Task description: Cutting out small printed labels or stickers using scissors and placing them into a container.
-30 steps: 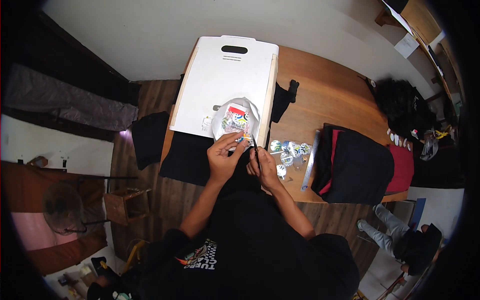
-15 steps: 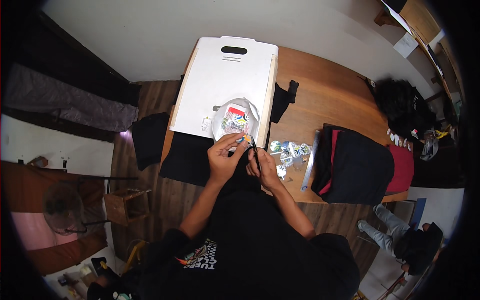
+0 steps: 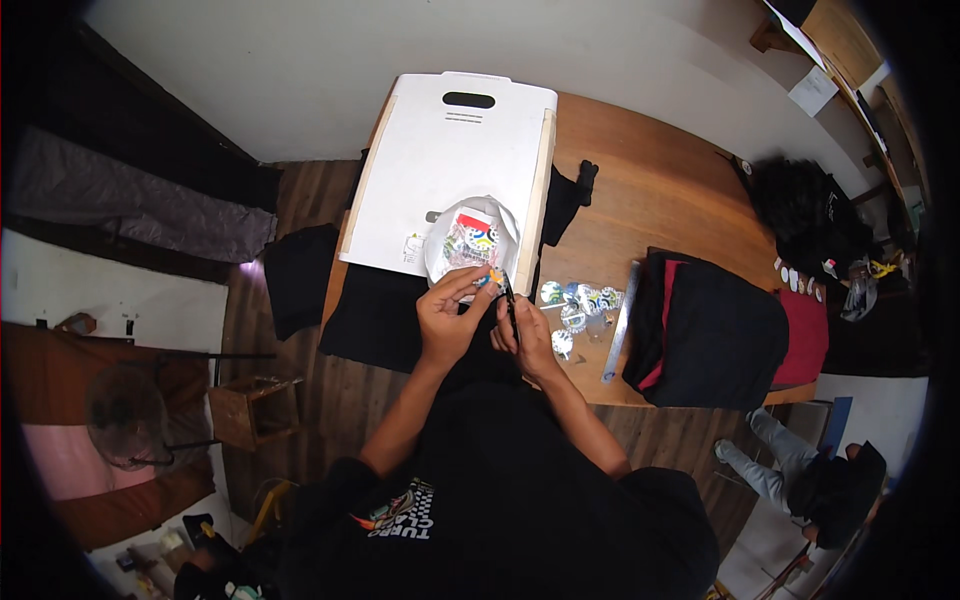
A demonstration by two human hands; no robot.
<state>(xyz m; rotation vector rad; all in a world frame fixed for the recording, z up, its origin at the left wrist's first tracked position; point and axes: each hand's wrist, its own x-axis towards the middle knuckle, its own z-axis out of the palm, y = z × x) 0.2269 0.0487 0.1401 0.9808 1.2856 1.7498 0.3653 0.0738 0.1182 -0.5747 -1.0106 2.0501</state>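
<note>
Far to the left of the fingers, a round fan [image 3: 125, 420] stands beside a small wooden stool [image 3: 253, 412]. Closer in, just left of the left fingers, black cloth [image 3: 370, 318] hangs over the table's near edge. Beyond the fingertips lies a white board [image 3: 450, 165] with an oval slot at its far end. The left hand [image 3: 450, 310] has thumb and forefinger pressed together on a small orange-and-blue piece [image 3: 493, 277]. Just past those fingertips, a round white container [image 3: 511, 238] holds printed scraps. Right of the piece, the right hand [image 3: 530, 338] has its fingers wrapped around a slim dark tool [image 3: 513, 318], its tip near the piece; whether they touch is too small to tell. Right of these fingers, shiny round cutouts [image 3: 575, 312] lie on the wooden table [image 3: 650, 180], then a metal ruler [image 3: 621, 325] and folded black fabric [image 3: 715, 330]. Farthest right is another person [image 3: 825, 495].
</note>
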